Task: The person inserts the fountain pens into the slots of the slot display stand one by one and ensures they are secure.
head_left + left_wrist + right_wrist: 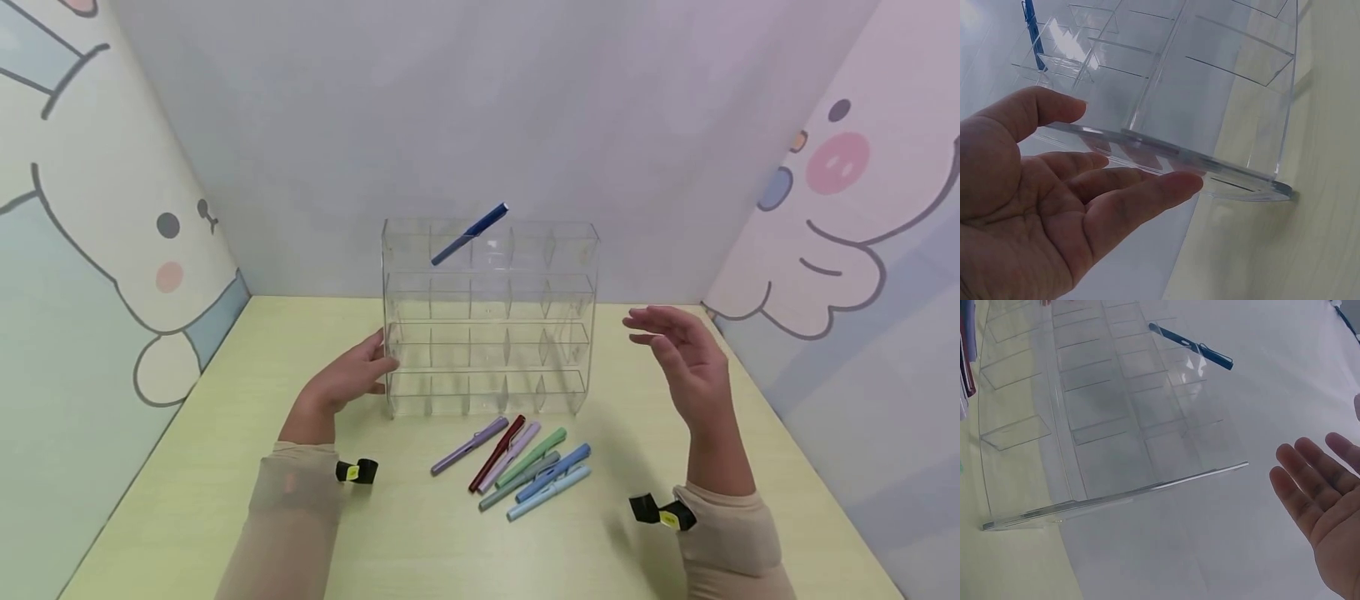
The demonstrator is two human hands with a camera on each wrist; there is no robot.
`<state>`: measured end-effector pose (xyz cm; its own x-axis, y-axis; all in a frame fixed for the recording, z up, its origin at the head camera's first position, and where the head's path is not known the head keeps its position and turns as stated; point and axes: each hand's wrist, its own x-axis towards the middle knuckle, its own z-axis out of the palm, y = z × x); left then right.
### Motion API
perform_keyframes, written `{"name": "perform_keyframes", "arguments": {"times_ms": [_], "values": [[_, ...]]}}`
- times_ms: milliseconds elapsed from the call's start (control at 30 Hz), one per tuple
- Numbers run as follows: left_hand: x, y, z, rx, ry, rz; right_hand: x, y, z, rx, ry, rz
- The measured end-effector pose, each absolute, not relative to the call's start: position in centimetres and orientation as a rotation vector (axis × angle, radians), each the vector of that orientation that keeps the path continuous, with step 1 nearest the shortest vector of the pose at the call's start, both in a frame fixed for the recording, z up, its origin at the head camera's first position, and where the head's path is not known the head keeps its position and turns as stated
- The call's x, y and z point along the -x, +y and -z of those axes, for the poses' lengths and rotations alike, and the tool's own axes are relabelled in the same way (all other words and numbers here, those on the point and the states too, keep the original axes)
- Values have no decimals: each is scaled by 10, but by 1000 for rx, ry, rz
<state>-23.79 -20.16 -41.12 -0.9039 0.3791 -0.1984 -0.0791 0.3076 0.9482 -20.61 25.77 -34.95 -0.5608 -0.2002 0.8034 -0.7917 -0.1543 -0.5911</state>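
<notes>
Pens: eight in all. Seven lie in front of the rack, loosely fanned on the pale yellow table: one purple pen, one dark red pen, one lilac pen, one green pen, one grey-green pen, one blue pen, one light blue pen. The purple one lies leftmost, at a flatter slant than the dark red beside it. Whether the closest neighbours touch: cannot tell.

Eighth, a dark blue pen, slants in the top tier of the rack, upper end to the right and above the rim, lower end by the first divider from the left. Exact compartment unclear through the clear plastic.

Rack: one, transparent rack, upright, four tiers of five compartments.

Hands: two. Left hand holds the rack's left side panel, thumb at the front, fingers along the outer face; it covers part of that edge. Right hand released, raised right of the rack and apart from it, fingers loosely bent.

Around: two beige sleeves, each with a black tab bearing a yellow label. Cartoon animals on both side walls; plain pale backdrop behind the rack. The pen group lies between the forearms, before the lowest tier.
</notes>
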Motion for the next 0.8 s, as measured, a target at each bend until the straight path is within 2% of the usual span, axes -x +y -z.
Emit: {"name": "perform_keyframes", "arguments": {"times_ms": [367,800], "values": [[241,-204,417,-250,2201,-1614,193,252,346,-972,-2406,-1219],[242,-202,417,-273,2187,-1642,186,246,354,-938,-2698,-1101]]}}
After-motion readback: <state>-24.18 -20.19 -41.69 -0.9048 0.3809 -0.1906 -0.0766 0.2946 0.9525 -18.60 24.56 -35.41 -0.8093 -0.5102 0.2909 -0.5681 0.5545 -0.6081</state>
